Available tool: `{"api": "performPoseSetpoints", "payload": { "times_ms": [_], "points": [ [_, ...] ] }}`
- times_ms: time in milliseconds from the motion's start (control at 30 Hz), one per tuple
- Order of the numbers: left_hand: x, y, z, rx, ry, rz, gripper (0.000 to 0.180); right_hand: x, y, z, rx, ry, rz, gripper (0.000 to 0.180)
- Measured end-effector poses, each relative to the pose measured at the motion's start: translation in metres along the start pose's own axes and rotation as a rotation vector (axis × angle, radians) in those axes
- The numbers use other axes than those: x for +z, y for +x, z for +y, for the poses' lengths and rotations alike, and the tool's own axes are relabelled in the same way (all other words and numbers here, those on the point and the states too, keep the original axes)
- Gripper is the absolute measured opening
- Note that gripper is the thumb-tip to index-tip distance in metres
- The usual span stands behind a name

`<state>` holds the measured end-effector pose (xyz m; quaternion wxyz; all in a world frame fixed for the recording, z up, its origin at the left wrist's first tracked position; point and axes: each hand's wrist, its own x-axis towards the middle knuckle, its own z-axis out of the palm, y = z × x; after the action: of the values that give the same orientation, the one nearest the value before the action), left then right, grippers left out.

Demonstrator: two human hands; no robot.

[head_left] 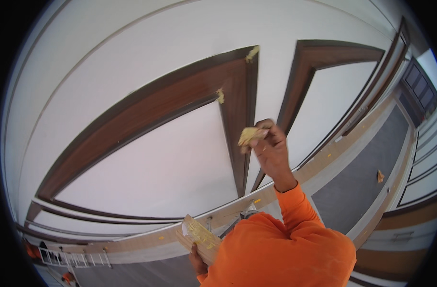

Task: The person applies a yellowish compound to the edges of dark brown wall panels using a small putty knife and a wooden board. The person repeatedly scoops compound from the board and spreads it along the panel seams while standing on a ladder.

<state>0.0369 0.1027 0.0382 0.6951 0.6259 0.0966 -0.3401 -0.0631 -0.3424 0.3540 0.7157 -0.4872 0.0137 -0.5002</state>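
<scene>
My right hand [274, 152] is raised in front of the wall and pinches a small flat piece smeared with yellowish putty [249, 136]; whether a scraper lies under the smear cannot be made out. Low down, my left hand [197, 260] grips the edge of a pale wooden board [210, 253], whose face carries streaks of the same putty. Nearest the right hand is a dark brown wood frame [236, 95] set on the white wall. Yellowish putty sits on its outer corner [252, 54] and inner corner [220, 95].
A second brown frame [302, 71] stands to the right. Below runs a long grey floor strip [359, 165] with a crumpled brown scrap [380, 176] on it. A white ladder [75, 258] is at lower left, near people in orange. A dark door [419, 81] stands far right.
</scene>
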Motion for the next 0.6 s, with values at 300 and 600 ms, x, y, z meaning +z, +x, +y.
{"api": "performPoseSetpoints", "payload": {
  "times_ms": [300, 600],
  "points": [
    [0.043, -0.016, 0.002, 0.029, -0.011, 0.065, 0.075, -0.052, 0.057, -0.082, -0.558, -0.559, 0.547, 0.024],
    [0.049, 0.006, -0.004, 0.024, -0.059, 0.026, 0.075, -0.088, 0.076, -0.091, -0.654, -0.475, 0.677, 0.023]
  ]
}}
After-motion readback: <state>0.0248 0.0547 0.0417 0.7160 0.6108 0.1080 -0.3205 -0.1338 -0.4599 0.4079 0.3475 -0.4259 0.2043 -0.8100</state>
